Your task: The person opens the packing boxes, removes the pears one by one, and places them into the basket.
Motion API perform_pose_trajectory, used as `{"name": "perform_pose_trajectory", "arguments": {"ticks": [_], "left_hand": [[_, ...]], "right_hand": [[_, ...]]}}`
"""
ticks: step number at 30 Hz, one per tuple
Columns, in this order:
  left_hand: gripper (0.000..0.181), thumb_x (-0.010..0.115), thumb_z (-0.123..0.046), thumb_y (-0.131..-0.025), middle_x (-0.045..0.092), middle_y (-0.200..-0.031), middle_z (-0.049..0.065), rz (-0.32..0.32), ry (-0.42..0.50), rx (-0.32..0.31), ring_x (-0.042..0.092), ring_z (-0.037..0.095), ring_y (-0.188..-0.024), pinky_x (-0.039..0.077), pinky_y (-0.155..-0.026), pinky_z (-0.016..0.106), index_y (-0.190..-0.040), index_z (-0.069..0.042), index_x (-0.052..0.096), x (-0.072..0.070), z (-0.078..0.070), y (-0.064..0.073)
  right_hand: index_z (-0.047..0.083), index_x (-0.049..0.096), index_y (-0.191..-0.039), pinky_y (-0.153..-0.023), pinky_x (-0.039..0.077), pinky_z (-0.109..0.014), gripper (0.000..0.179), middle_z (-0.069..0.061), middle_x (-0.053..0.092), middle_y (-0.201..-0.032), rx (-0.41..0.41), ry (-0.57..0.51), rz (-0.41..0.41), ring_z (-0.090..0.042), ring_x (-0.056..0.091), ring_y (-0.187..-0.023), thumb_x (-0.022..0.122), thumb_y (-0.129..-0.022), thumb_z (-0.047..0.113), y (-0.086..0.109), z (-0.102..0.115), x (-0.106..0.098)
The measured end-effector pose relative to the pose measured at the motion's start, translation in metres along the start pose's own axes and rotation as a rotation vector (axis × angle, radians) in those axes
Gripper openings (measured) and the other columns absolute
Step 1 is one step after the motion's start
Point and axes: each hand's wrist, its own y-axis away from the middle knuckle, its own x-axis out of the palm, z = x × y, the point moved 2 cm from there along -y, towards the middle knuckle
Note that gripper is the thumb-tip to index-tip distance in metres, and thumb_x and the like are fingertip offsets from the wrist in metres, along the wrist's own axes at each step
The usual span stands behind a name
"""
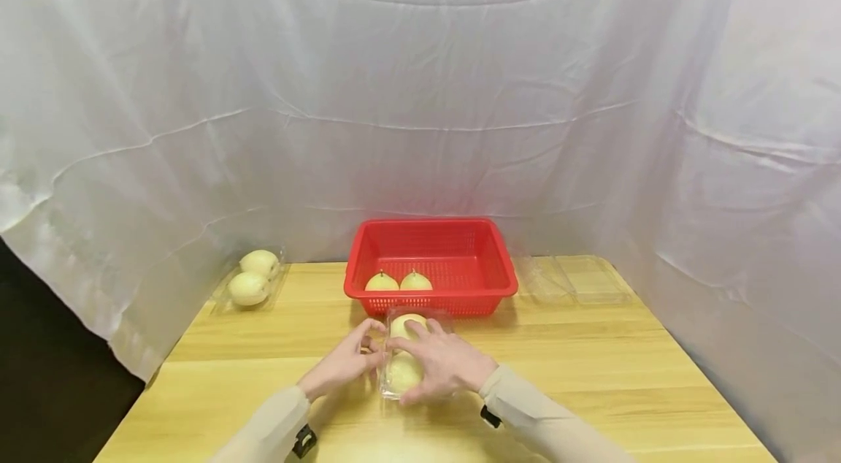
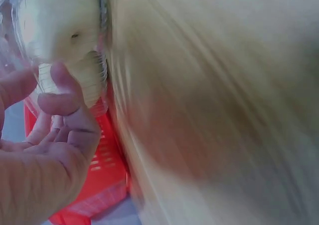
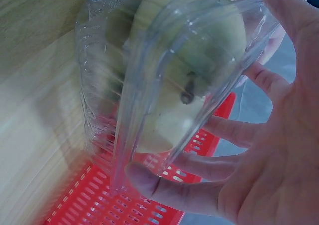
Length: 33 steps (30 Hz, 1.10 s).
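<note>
Your R hand (image 1: pixel 450 361) lies on top of a see-through plastic box (image 1: pixel 389 394), w/ its fingers spread wide and touching the top. Your L hand (image 1: pixel 343 366) is at the box's left side, w/ its fingers bent right by the edge. Can't tell if it pinches the plastic.

The box sits on the wood counter (image 1: pixel 565 390), in the mid., just on the near side of a red basket (image 1: pixel 430 294). It has 2 pears in it: a near pear (image 1: pixel 402 373) and a far pear (image 1: pixel 407 326), one behind the other. Can't tell if the lid is all the way down.

The basket has 2 more pears side by side at its near left: a left pear (image 1: pixel 382 282) and a right pear (image 1: pixel 416 282), stems up.

Over at the far left is a 2nd box (image 1: pixel 223 302), also see-through, w/ 2 yellow pears (image 1: pixel 248 289) in it. At the far right, next to the basket, there's some see-through plastic packaging (image 1: pixel 594 280). White cloth (image 1: pixel 420 83) hangs behind it all.
</note>
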Motion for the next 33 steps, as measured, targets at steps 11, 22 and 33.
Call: {"name": "perform_pose_trajectory", "arguments": {"ticks": [11, 22, 33], "left_hand": [[0.071, 0.051, -0.004, -0.093, 0.057, -0.091, 0.011, -0.039, 0.021, -0.040, 0.057, 0.020, -0.065, 0.047, -0.054, 0.031, -0.156, -0.008, 0.018, 0.001, 0.002, -0.023], [0.057, 0.056, -0.008, -0.095, 0.057, -0.086, 0.009, -0.029, 0.047, -0.044, 0.056, 0.019, -0.064, 0.045, -0.053, 0.030, -0.149, -0.008, 0.037, -0.007, 0.006, -0.041], [0.052, 0.056, 0.000, -0.088, 0.061, -0.077, 0.005, -0.058, 0.128, -0.073, 0.055, 0.013, -0.058, 0.043, -0.050, 0.025, -0.139, -0.005, 0.047, -0.009, 0.006, -0.046]], "right_hand": [[0.051, 0.034, -0.146, -0.089, 0.049, -0.062, 0.086, -0.007, 0.034, -0.156, 0.003, 0.012, 0.025, -0.041, 0.035, -0.140, 0.071, -0.071, 0.069, 0.001, -0.002, -0.001], [0.044, 0.041, -0.145, -0.094, 0.046, -0.063, 0.083, -0.008, 0.033, -0.157, -0.017, 0.013, 0.021, -0.044, 0.033, -0.141, 0.072, -0.071, 0.069, 0.002, -0.004, 0.000], [0.044, 0.041, -0.145, -0.093, 0.046, -0.065, 0.083, -0.009, 0.031, -0.158, -0.020, 0.003, 0.027, -0.045, 0.031, -0.142, 0.073, -0.072, 0.067, 0.003, -0.004, 0.002]]}}
